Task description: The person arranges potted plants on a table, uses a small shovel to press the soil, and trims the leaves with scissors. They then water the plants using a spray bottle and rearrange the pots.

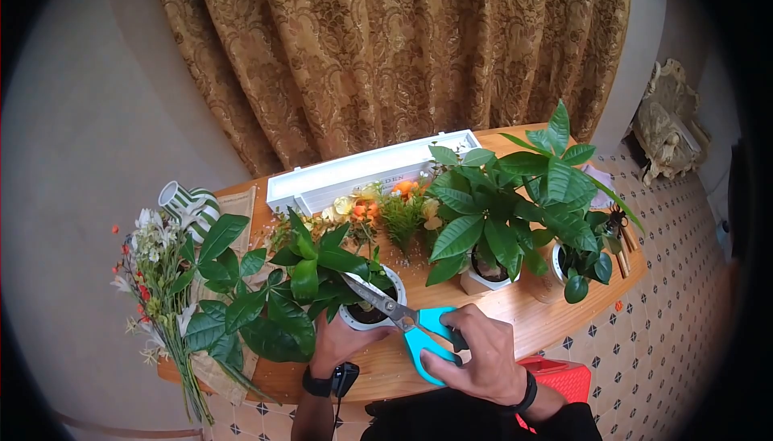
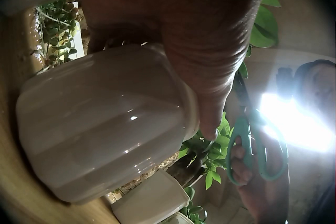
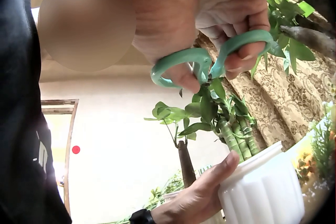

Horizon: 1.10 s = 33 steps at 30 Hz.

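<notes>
My left hand [image 1: 336, 341] grips a white ribbed pot [image 2: 110, 124] around its side, with the thumb up at the rim. Jointed green bamboo stems [image 3: 239, 139] with leafy shoots rise from this pot. In my right hand [image 1: 489, 356] are scissors [image 1: 420, 351] with turquoise handles, thumb and fingers through the loops. In the head view their blades point up and left over the pot, overlapping its leaves, and the handles stand apart. The right wrist view has the handles just above the leaves, where the blade tips are hidden.
Left of the pot spreads a broad-leaved plant [image 1: 278, 332]; artificial flowers [image 1: 153, 280] and a striped vase [image 1: 189, 204] lie beyond. A white planter box [image 1: 370, 171] stands behind. Two potted plants stand right, one in a faceted white pot [image 1: 487, 282]. A red stool [image 1: 564, 377] is below the table edge.
</notes>
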Each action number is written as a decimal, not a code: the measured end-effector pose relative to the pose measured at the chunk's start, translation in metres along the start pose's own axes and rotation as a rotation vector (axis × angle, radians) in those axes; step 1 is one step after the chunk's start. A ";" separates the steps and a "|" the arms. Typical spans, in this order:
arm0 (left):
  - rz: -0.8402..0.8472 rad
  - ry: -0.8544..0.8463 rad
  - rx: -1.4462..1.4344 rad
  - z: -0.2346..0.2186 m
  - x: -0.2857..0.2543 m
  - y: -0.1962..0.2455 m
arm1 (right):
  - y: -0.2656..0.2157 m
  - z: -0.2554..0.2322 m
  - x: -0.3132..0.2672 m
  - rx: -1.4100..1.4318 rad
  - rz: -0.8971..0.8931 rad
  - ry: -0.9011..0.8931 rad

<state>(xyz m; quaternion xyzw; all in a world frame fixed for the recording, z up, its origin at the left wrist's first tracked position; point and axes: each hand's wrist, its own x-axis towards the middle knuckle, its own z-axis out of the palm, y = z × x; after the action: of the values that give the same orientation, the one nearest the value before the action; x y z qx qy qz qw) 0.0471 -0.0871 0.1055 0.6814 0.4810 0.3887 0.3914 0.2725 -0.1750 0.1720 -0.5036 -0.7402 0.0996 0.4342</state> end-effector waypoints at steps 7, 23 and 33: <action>-0.040 -0.036 0.063 -0.002 -0.001 -0.003 | 0.000 -0.002 -0.003 0.007 0.007 0.008; 0.020 -0.018 0.055 0.000 -0.003 -0.009 | -0.003 0.000 0.001 0.064 -0.012 0.139; -0.098 -0.030 -0.043 -0.001 -0.002 0.001 | -0.005 0.003 0.002 0.043 -0.011 0.112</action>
<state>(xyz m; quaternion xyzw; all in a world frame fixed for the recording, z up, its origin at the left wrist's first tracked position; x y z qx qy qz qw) 0.0464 -0.0896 0.1068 0.6540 0.4995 0.3691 0.4319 0.2665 -0.1748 0.1738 -0.4947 -0.7154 0.0846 0.4862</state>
